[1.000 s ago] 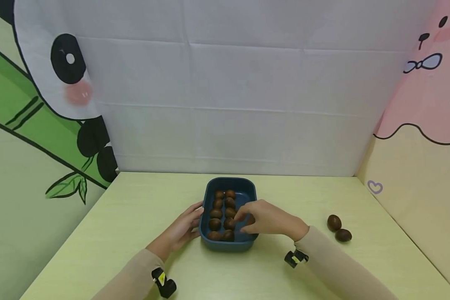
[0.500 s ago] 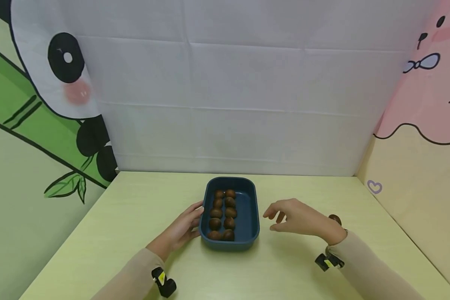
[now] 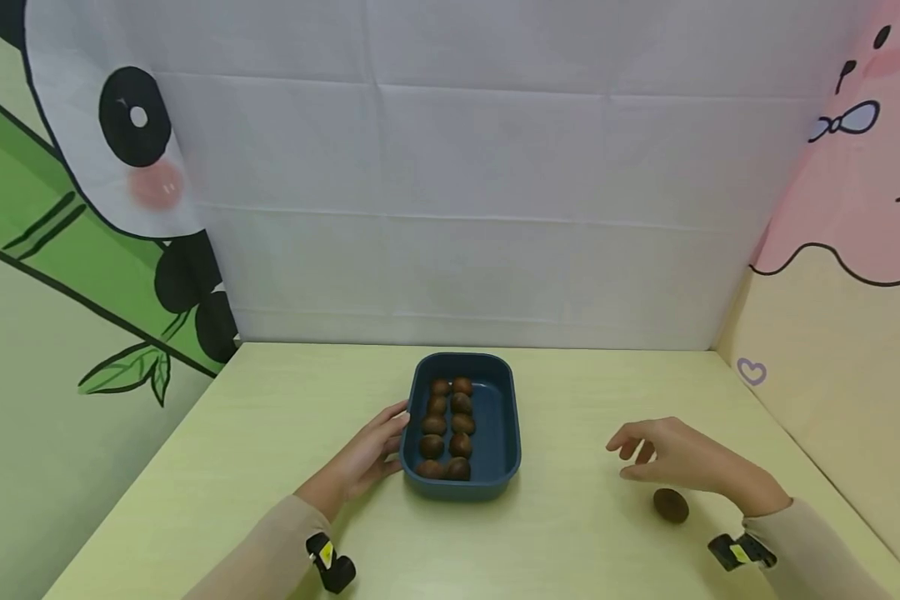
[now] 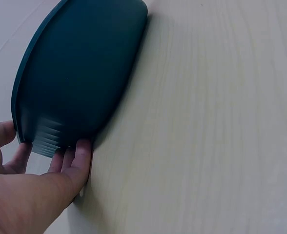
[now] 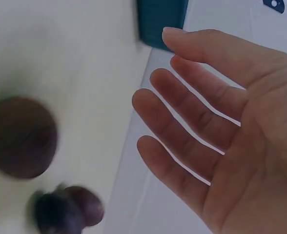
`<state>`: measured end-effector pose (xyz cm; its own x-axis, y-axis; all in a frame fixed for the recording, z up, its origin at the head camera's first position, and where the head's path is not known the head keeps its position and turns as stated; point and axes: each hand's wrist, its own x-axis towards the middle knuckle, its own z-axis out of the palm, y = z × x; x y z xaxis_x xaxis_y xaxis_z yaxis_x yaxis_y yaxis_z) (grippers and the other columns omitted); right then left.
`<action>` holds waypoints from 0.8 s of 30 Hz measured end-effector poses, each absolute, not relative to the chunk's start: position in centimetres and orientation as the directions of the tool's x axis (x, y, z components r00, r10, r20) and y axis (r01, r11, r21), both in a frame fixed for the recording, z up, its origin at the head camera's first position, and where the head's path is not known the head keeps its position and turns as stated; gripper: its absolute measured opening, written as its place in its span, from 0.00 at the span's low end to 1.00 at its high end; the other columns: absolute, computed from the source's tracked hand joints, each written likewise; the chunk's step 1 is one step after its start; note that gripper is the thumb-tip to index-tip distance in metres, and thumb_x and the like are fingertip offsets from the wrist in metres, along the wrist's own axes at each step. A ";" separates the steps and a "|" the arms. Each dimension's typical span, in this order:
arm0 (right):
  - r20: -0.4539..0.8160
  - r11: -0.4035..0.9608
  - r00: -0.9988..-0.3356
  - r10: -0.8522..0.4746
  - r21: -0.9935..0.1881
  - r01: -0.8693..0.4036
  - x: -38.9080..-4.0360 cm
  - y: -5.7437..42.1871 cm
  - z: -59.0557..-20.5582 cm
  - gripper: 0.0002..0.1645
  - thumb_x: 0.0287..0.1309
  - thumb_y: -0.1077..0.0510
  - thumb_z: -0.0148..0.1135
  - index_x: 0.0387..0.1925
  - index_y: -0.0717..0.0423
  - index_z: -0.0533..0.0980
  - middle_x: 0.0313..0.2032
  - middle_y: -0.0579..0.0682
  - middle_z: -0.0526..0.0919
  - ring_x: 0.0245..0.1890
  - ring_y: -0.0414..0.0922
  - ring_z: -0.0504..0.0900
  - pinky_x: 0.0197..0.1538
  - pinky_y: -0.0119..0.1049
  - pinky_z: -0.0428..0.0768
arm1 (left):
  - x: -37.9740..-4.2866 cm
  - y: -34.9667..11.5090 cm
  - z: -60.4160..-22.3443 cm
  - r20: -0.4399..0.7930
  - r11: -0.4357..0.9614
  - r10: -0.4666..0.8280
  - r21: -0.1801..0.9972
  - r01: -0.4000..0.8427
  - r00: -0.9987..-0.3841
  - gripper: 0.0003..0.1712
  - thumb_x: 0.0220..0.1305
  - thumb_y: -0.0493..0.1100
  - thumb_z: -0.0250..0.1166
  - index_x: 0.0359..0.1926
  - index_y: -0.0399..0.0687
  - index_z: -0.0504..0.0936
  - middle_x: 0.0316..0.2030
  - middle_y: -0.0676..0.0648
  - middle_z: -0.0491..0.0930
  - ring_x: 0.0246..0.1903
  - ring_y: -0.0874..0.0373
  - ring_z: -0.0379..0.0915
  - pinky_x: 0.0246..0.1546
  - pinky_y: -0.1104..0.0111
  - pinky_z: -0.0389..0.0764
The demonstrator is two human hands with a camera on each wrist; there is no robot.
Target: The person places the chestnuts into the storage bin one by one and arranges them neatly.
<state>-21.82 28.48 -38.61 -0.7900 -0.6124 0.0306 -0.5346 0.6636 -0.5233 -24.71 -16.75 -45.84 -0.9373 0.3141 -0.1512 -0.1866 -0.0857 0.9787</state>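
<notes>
In the head view a dark blue rectangular bin (image 3: 498, 433) stands on the table, with two rows of brown, egg-shaped pieces (image 3: 461, 445) along its left half. My left hand (image 3: 367, 458) rests against the bin's left wall; the left wrist view shows its fingertips touching the outside. To the right, my right hand (image 3: 682, 458) is over the table, fingers loosely bent and holding nothing. Just below it is a single brown piece (image 3: 671, 506). The right wrist view has a large blurred brown piece (image 5: 21, 137) and two more dark pieces (image 5: 86, 205) close together, away from the fingers.
The pale wooden table (image 3: 570, 542) reaches back to a white cloth wall (image 3: 450, 208). Printed cartoon panels (image 3: 847, 350) flank it on both sides. Each wrist carries a small black camera (image 3: 742, 552).
My right hand has moved out of the bin to the right, and the brown piece from its fingers now appears below it. The two pieces at right are hidden behind that hand. My left hand stays.
</notes>
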 end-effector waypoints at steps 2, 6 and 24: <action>0.014 0.677 -0.802 -0.597 -0.528 -0.513 -21.6 29.6 -39.3 0.18 0.59 0.52 0.72 0.48 0.55 0.82 0.39 0.46 0.83 0.36 0.38 0.82 0.38 0.35 0.81 | -24.7 -16.8 -45.9 -0.150 -0.086 0.317 0.979 -0.186 -0.936 0.34 0.80 0.51 0.48 0.79 0.51 0.49 0.69 0.33 0.65 0.65 0.44 0.66 0.59 0.51 0.72; -0.009 0.697 -0.825 -0.565 -0.540 -0.471 -20.9 31.6 -40.6 0.19 0.58 0.52 0.73 0.48 0.56 0.82 0.38 0.45 0.83 0.36 0.37 0.81 0.37 0.35 0.80 | -24.7 -16.9 -45.9 -0.151 -0.089 0.321 0.978 -0.188 -0.935 0.34 0.80 0.52 0.48 0.79 0.50 0.50 0.69 0.33 0.65 0.64 0.46 0.67 0.58 0.52 0.72; -0.067 0.664 -0.822 -0.566 -0.627 -0.407 -19.1 34.6 -42.9 0.25 0.56 0.54 0.75 0.51 0.63 0.78 0.40 0.48 0.82 0.33 0.36 0.81 0.36 0.33 0.80 | -24.6 -17.2 -45.8 -0.152 -0.095 0.324 0.977 -0.192 -0.934 0.35 0.79 0.53 0.49 0.79 0.50 0.50 0.68 0.33 0.65 0.64 0.45 0.67 0.57 0.53 0.73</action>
<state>-19.09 34.62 -42.93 -0.8216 -0.5661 -0.0670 -0.4066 0.6643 -0.6272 -24.64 -17.23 -45.78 -0.9336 0.3244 -0.1519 -0.1919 -0.0950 0.9768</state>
